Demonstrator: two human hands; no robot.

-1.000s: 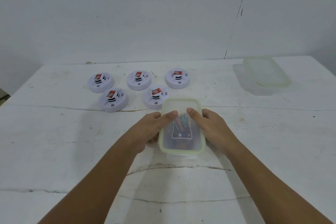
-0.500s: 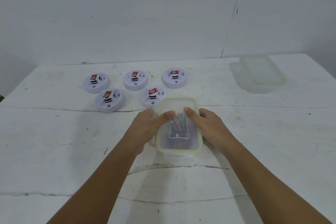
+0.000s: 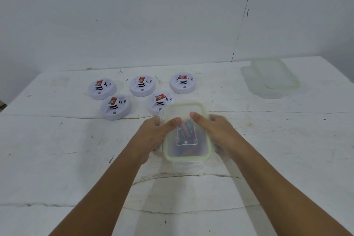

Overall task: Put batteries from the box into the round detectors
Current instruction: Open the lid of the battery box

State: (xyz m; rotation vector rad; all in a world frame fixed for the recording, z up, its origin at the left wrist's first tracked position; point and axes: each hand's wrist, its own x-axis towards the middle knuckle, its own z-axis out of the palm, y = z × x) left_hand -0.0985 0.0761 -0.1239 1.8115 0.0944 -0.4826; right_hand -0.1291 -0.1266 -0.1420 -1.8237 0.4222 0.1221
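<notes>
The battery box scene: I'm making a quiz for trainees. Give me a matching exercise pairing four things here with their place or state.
Things:
1. battery box
2. spare lid
3. round detectors
4. batteries

Places or states:
A. far right of the table, lying flat
B. five grouped at the far left
C. gripped between left hand and right hand, lid on
D. seen through the clear lid

Pairs: 1-C, 2-A, 3-B, 4-D

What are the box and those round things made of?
The box looks like clear plastic, a bit cloudy: the batteries show through its lid, which has a pale green, rubbery-looking rim. The detectors look like smooth white plastic, matte. The table seems white-painted, cracked and scuffed.
</notes>
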